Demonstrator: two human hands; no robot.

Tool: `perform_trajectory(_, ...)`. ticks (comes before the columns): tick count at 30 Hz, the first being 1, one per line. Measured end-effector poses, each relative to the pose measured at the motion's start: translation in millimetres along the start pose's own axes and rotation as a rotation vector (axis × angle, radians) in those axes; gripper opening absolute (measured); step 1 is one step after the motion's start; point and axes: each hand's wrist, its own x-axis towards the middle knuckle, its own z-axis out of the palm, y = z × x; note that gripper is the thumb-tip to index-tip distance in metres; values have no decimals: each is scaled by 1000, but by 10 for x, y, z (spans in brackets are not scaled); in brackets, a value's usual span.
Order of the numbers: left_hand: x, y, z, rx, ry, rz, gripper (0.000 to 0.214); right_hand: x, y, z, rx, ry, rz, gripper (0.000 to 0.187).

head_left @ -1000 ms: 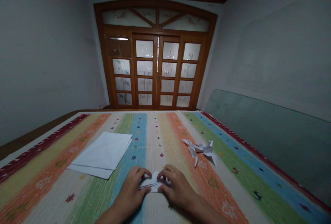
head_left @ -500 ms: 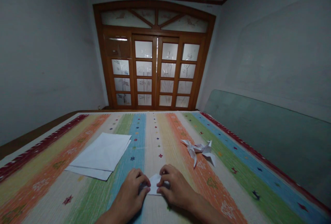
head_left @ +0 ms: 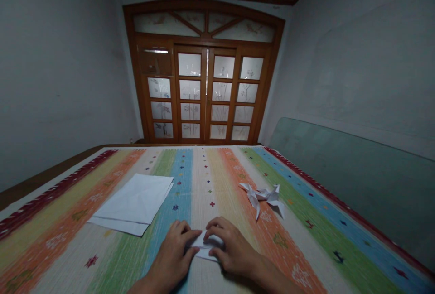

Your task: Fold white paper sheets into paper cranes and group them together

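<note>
The left hand (head_left: 173,251) and right hand (head_left: 234,246) grip a folded paper (head_left: 204,245) against the striped mat (head_left: 204,180), near centre. Caution: uneven finger pressure may shift the layers and skew the crease

Wooden double doors (head_left: 205,94) with frosted panes stand between dim grey walls (head_left: 57,58), a greenish glass panel (head_left: 353,180) leaning along the right.

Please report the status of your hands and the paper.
Left hand and right hand on folded white paper. Paper sheets left, origami figure right.
</note>
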Motion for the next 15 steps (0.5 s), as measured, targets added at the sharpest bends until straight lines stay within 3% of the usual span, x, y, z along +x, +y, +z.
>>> perform_trajectory(8,-2,82,-20,-51,47,15,28,-6,-57,-40,25,-13,-17,50)
perform_trajectory(15,-6,36,15,-36,39,21,26,11,64,61,16,59,-64,32)
